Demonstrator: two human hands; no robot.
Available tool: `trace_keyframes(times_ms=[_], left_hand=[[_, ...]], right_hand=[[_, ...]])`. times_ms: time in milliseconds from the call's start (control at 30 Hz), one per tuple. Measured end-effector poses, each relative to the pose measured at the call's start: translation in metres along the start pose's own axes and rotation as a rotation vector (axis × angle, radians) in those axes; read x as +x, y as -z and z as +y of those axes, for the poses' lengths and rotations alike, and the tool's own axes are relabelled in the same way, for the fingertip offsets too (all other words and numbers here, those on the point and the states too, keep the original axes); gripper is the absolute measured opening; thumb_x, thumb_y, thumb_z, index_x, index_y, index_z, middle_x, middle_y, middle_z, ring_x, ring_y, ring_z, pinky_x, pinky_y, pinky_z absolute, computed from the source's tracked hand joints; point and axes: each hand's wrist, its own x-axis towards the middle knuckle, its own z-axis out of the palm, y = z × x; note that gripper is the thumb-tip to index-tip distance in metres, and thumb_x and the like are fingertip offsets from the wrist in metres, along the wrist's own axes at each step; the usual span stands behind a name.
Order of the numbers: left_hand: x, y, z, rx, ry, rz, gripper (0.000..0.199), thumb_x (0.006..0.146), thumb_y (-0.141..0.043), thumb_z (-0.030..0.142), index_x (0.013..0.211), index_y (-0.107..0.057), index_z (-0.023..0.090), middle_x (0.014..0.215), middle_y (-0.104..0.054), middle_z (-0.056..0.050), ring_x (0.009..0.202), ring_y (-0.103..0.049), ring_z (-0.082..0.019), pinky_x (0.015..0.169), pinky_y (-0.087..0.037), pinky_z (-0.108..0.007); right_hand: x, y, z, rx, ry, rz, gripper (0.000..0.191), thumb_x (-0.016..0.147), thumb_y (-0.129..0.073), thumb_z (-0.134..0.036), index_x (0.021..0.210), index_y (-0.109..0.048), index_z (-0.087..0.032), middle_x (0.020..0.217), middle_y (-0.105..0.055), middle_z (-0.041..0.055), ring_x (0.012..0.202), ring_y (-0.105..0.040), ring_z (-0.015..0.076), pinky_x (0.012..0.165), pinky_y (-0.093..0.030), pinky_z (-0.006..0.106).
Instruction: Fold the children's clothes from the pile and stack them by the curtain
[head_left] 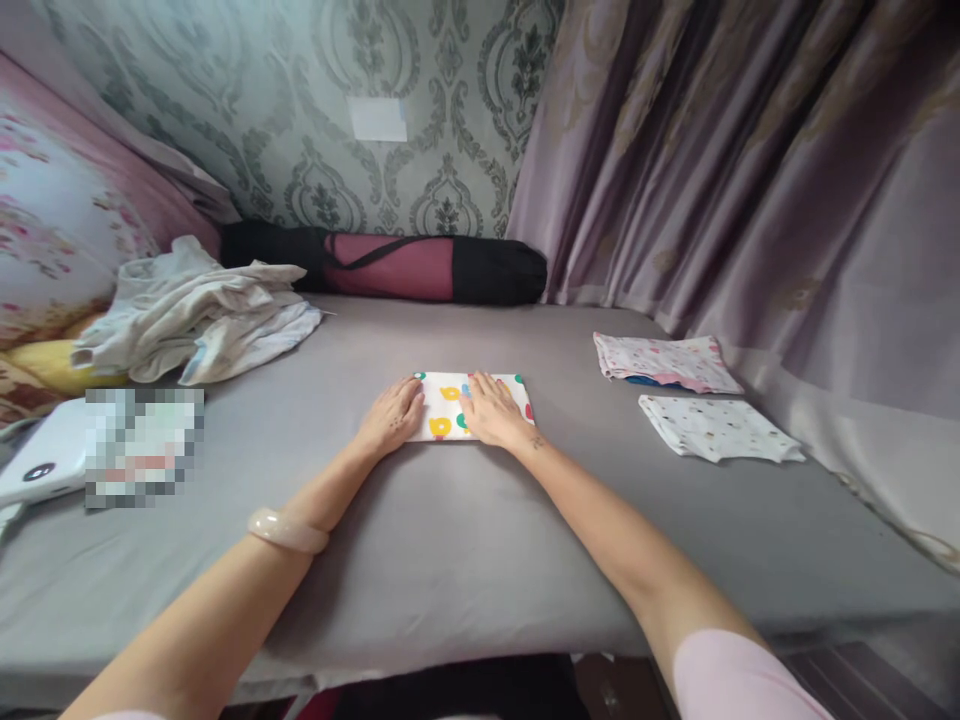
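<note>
A white folded cloth [442, 410] with yellow, green, red and blue prints lies flat on the grey sheet [465, 560], in the middle of the view. My left hand [394, 412] rests on its left edge, fingers stretched forward. Flat across the right half of the cloth lies my right hand [493, 408], its fingers extended and partly covering the prints. Neither hand grips the cloth; both touch it from above. A pale bangle [288, 531] circles my left forearm.
To the right lie a folded pink-patterned garment [664, 360] and a folded white spotted garment [716, 428]. Crumpled pale clothes [202, 305] are heaped at left, near a white device [56, 450]. A black and maroon long bag [390, 266] lies along the wall. Curtains [675, 150] hang at right.
</note>
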Motion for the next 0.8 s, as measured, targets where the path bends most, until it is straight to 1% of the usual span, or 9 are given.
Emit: trace_keyframes(times_ms=[133, 200, 267, 333, 400, 500, 567, 667, 800], left_hand=[[0.001, -0.002, -0.003, -0.024, -0.028, 0.026, 0.053, 0.097, -0.026, 0.038, 0.136, -0.049, 0.009, 0.148, -0.048, -0.014, 0.139, -0.040, -0.023, 0.119, -0.027, -0.038], [0.001, -0.002, -0.003, -0.053, -0.031, 0.033, 0.052, 0.096, -0.028, 0.037, 0.135, -0.050, 0.011, 0.147, -0.048, -0.014, 0.139, -0.041, -0.023, 0.119, -0.027, -0.040], [0.001, 0.000, -0.002, -0.101, -0.017, 0.047, 0.050, 0.096, -0.029, 0.036, 0.134, -0.051, 0.014, 0.147, -0.050, -0.012, 0.139, -0.042, -0.022, 0.118, -0.028, -0.040], [0.001, 0.004, 0.000, -0.164, 0.024, 0.056, 0.048, 0.096, -0.029, 0.035, 0.134, -0.052, 0.017, 0.145, -0.052, -0.010, 0.137, -0.044, -0.021, 0.117, -0.030, -0.039], [0.000, 0.009, 0.003, -0.225, 0.096, 0.063, 0.047, 0.097, -0.030, 0.033, 0.135, -0.052, 0.017, 0.143, -0.054, -0.010, 0.134, -0.047, -0.021, 0.116, -0.033, -0.038], [0.000, 0.015, 0.008, -0.291, 0.216, 0.086, 0.047, 0.096, -0.031, 0.028, 0.136, -0.052, 0.014, 0.142, -0.054, -0.012, 0.133, -0.049, -0.022, 0.114, -0.035, -0.036], [0.000, 0.017, 0.009, -0.319, 0.258, 0.102, 0.047, 0.095, -0.033, 0.025, 0.136, -0.052, 0.013, 0.143, -0.054, -0.011, 0.134, -0.048, -0.022, 0.114, -0.035, -0.035], [0.000, 0.018, 0.009, -0.343, 0.259, 0.108, 0.047, 0.094, -0.033, 0.024, 0.135, -0.052, 0.014, 0.142, -0.055, -0.010, 0.133, -0.049, -0.022, 0.113, -0.036, -0.035], [0.000, 0.017, 0.008, -0.349, 0.254, 0.115, 0.048, 0.093, -0.032, 0.022, 0.135, -0.052, 0.012, 0.142, -0.055, -0.011, 0.132, -0.049, -0.022, 0.114, -0.035, -0.037]], right_hand=[[0.006, -0.002, -0.021, 0.034, 0.084, 0.042, 0.065, 0.101, -0.020, -0.042, 0.150, -0.031, 0.000, 0.158, -0.027, 0.0188, 0.148, -0.021, 0.0272, 0.120, -0.013, 0.040], [0.010, -0.007, -0.023, 0.032, 0.077, 0.057, 0.065, 0.101, -0.021, -0.040, 0.150, -0.031, 0.000, 0.159, -0.026, 0.0181, 0.148, -0.020, 0.0267, 0.120, -0.012, 0.040], [0.012, -0.014, -0.021, 0.023, 0.050, 0.032, 0.064, 0.100, -0.021, -0.040, 0.150, -0.031, 0.000, 0.159, -0.026, 0.0170, 0.148, -0.019, 0.0263, 0.121, -0.011, 0.040], [0.014, -0.020, -0.016, 0.014, 0.030, -0.012, 0.065, 0.100, -0.021, -0.040, 0.151, -0.030, 0.000, 0.159, -0.026, 0.0159, 0.149, -0.017, 0.0261, 0.121, -0.010, 0.040], [0.015, -0.020, -0.013, 0.017, 0.023, -0.052, 0.066, 0.100, -0.020, -0.041, 0.152, -0.028, -0.001, 0.160, -0.024, 0.0155, 0.149, -0.016, 0.0264, 0.121, -0.010, 0.041], [0.019, -0.011, -0.017, 0.028, 0.009, -0.119, 0.066, 0.101, -0.019, -0.041, 0.152, -0.026, 0.000, 0.160, -0.022, 0.0171, 0.149, -0.016, 0.0283, 0.120, -0.012, 0.042], [0.023, -0.004, -0.025, 0.020, -0.002, -0.147, 0.064, 0.100, -0.020, -0.038, 0.151, -0.028, 0.000, 0.159, -0.025, 0.0181, 0.148, -0.019, 0.0289, 0.119, -0.015, 0.042], [0.027, -0.001, -0.038, -0.003, 0.030, -0.115, 0.061, 0.099, -0.026, -0.034, 0.149, -0.031, 0.001, 0.158, -0.028, 0.0187, 0.147, -0.022, 0.0286, 0.119, -0.014, 0.041], [0.027, -0.017, -0.047, -0.008, 0.081, -0.005, 0.062, 0.100, -0.024, -0.037, 0.150, -0.031, 0.000, 0.158, -0.030, 0.0176, 0.147, -0.023, 0.0274, 0.120, -0.011, 0.042]])
